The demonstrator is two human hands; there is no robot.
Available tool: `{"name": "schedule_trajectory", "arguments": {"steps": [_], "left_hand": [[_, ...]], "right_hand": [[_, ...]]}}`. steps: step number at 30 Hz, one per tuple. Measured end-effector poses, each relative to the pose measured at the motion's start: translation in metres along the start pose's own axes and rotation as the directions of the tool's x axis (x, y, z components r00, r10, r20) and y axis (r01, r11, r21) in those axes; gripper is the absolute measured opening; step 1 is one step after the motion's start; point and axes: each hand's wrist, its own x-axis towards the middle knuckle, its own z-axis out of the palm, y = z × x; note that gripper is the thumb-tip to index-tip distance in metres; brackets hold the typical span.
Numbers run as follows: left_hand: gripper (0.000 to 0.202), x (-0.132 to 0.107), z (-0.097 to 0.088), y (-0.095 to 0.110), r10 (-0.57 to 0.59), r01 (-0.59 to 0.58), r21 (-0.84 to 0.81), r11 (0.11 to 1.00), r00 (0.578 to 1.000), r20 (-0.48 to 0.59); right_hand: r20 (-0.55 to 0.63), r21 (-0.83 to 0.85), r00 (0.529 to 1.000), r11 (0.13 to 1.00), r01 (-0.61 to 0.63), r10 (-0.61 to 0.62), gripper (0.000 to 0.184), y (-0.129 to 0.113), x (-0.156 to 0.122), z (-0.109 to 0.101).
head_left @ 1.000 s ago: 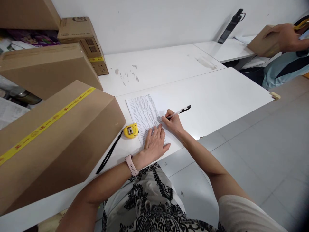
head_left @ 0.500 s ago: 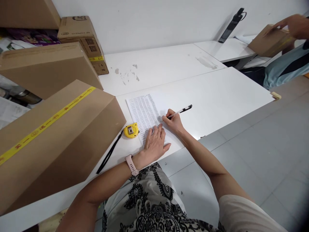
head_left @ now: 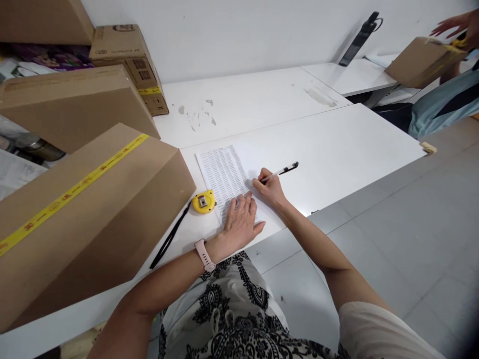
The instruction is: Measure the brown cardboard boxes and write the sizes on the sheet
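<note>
A printed sheet [head_left: 220, 172] full of small rows of text lies on the white table [head_left: 337, 144]. My left hand [head_left: 239, 222] rests flat on the sheet's near end, fingers stretched out, a pink watch on the wrist. My right hand [head_left: 270, 189] pinches a clear pen with a black cap [head_left: 279, 173], its tip touching the sheet's right side. A yellow tape measure [head_left: 203, 202] with a black strap [head_left: 168, 242] lies just left of the sheet.
A large cardboard box with yellow tape [head_left: 82, 209] fills the table's left; more boxes [head_left: 75, 99] and a small carton [head_left: 130, 55] stand behind it. At far right another person's hand [head_left: 454, 22] hovers over a box [head_left: 422, 62]. A black object [head_left: 359, 37] leans on the wall.
My hands and pen have barely moved. At far right the other person's hand has lifted off their box and opened above it.
</note>
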Motion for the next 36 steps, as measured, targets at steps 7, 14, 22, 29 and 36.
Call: {"name": "schedule_trajectory", "arguments": {"steps": [7,14,22,29,36], "left_hand": [[0.069,0.0,0.0,0.0,0.002,-0.002,0.003,1.0,1.0,-0.001],[0.068,0.0,0.0,0.0,-0.004,0.004,-0.016,1.0,1.0,0.001],[0.07,0.0,-0.001,0.0,-0.003,0.003,0.002,1.0,1.0,0.004],[0.066,-0.001,-0.003,0.001,0.0,0.001,-0.023,1.0,1.0,0.005],[0.044,-0.022,-0.027,-0.034,-0.19,0.191,-0.005,0.982,0.969,-0.16]], "right_hand": [[-0.004,-0.009,1.0,1.0,-0.018,0.018,0.022,0.001,0.001,-0.001],[-0.001,-0.021,1.0,1.0,-0.006,0.006,0.022,0.001,0.001,-0.001],[-0.02,-0.012,1.0,1.0,-0.016,0.015,0.026,0.001,0.0,-0.001],[-0.046,-0.154,0.985,0.975,0.159,-0.167,0.009,0.014,0.007,-0.003],[0.07,-0.529,0.958,0.804,0.271,-0.277,0.047,0.026,0.007,0.002]]}}
